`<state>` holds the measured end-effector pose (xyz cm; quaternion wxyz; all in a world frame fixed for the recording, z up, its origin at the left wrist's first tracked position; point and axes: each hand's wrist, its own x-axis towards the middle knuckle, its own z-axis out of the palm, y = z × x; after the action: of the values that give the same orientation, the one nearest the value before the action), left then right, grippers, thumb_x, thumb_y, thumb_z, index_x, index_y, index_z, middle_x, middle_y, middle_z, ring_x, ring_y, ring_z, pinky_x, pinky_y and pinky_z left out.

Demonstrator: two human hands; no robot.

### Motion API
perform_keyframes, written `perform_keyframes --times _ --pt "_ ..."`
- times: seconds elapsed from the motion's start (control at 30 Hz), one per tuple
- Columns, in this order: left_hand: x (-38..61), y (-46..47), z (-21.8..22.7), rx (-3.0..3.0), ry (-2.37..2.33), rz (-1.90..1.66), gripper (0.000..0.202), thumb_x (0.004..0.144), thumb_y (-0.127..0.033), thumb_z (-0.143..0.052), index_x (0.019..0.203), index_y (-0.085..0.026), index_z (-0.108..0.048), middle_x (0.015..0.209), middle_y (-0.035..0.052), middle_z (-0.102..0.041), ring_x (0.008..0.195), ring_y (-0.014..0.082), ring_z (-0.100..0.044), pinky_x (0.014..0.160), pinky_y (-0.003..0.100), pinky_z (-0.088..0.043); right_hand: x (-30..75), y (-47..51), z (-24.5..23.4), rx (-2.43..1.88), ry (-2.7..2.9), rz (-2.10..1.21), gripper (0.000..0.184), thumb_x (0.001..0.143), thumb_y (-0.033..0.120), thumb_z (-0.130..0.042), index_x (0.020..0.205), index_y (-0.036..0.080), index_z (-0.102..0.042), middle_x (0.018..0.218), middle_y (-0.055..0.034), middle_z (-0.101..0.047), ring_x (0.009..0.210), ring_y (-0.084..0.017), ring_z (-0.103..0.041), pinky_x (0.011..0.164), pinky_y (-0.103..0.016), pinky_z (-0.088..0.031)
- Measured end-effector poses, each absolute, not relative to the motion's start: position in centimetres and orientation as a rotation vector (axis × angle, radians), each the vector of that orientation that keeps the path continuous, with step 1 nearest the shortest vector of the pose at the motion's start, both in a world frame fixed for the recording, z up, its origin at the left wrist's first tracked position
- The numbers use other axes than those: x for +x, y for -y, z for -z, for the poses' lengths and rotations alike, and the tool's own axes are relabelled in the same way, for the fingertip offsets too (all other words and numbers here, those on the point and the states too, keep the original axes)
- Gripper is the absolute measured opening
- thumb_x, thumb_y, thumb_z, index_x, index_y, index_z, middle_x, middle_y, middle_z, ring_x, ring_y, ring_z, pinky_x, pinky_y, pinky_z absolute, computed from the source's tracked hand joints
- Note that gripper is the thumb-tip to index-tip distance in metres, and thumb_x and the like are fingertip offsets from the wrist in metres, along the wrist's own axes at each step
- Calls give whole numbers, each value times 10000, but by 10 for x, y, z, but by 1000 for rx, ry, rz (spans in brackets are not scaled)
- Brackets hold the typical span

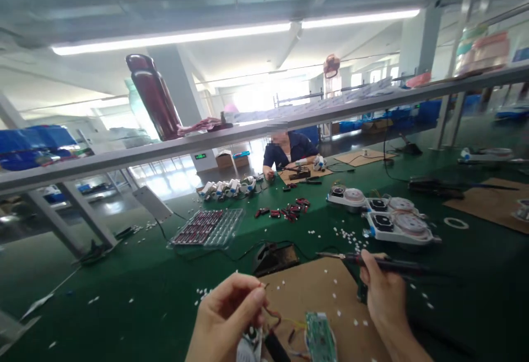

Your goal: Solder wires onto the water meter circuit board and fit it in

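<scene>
My left hand is closed in a pinch on the tip of a thin wire above the brown board. Below it lies a white device part, partly hidden by my fingers. Beside it, a green circuit board with wires coming off its left side rests on the brown board. My right hand is wrapped round a soldering iron, whose metal tip points left. Under the tip's left end stands a black soldering iron holder.
A clear tray of dark red parts stands at the left, with loose ones beyond. White devices sit at the right; small white bits are scattered about. Across the table a co-worker sits below a shelf holding a dark red bottle.
</scene>
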<state>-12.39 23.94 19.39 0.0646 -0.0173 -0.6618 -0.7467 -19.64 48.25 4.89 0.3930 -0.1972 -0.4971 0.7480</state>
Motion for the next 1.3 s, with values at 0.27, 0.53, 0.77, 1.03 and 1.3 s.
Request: perform_keyframes --times 0.27,0.53,0.77,1.03,1.3 --pt "-191 -232 -172 -254 2404 1914 500 631 -500 -808 835 -62 -680 750 59 -606 628 70 -504 603 161 -412 -193 -488 -33 -481 1366 -1691 526 770 609 -661 763 100 -529 623 -8 -447 572 -83 -410 559 -223 -351" --pt "-185 -265 -104 -276 2803 1469 230 822 -301 -644 930 -136 -763 820 29 -675 723 99 -586 677 204 -412 -185 -497 -39 -398 1105 -1808 402 722 395 -720 741 126 -423 554 40 -391 485 -64 -381 496 -207 -290" --pt "-171 -266 -85 -399 2813 1260 152 864 -219 -606 866 -129 -729 831 29 -644 770 104 -531 752 241 -370 -172 -489 -49 -371 1038 -1932 382 674 284 -742 699 123 -396 549 45 -371 473 -50 -371 483 -194 -264" --pt "-173 -270 -83 -477 2851 1179 125 879 -170 -584 849 -134 -700 844 20 -620 792 99 -519 762 236 -361 -154 -473 -44 -414 1099 -1948 398 735 274 -717 602 130 -371 471 26 -341 411 -72 -327 458 -223 -237" --pt "-179 -270 -75 -523 2731 1467 118 792 -342 -692 730 -243 -673 766 42 -594 730 175 -473 688 253 -423 -146 -448 -36 -485 1173 -1896 434 717 220 -713 531 123 -334 470 14 -347 404 -69 -360 458 -222 -276"
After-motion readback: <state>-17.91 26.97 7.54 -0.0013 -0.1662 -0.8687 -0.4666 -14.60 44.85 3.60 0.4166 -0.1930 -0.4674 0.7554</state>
